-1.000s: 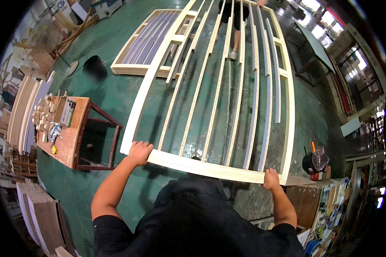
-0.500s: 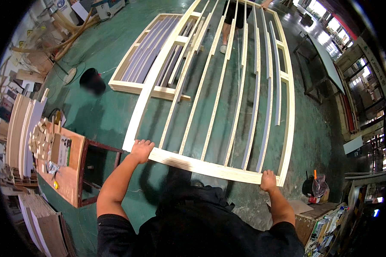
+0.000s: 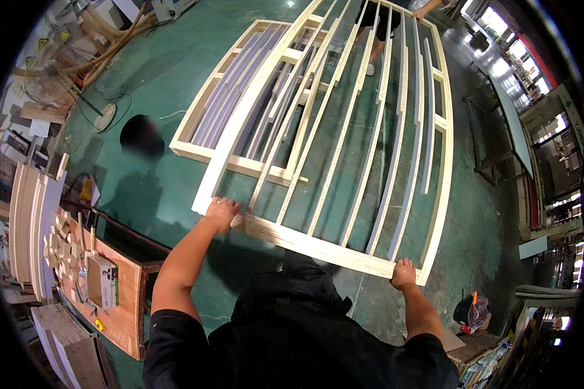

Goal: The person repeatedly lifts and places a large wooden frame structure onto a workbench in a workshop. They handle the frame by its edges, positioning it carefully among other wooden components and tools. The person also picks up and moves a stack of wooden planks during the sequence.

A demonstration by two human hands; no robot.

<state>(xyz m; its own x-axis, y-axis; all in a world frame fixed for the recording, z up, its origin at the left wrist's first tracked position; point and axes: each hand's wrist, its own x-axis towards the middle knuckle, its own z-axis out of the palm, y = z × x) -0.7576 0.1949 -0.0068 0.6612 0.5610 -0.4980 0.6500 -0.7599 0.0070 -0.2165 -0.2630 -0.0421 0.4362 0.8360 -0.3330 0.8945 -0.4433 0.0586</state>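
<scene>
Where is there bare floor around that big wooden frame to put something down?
Bare green floor lies left of the large slatted frame, between the smaller frame and the workbench. More lies right of the frame, toward the wall. The workbench is crowded with wood offcuts. The left hand and right hand grip the frame's near rail.

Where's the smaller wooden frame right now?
In the head view, the smaller pale wooden frame lies on the green floor, upper left, partly under the large slatted frame's left rail.
</scene>
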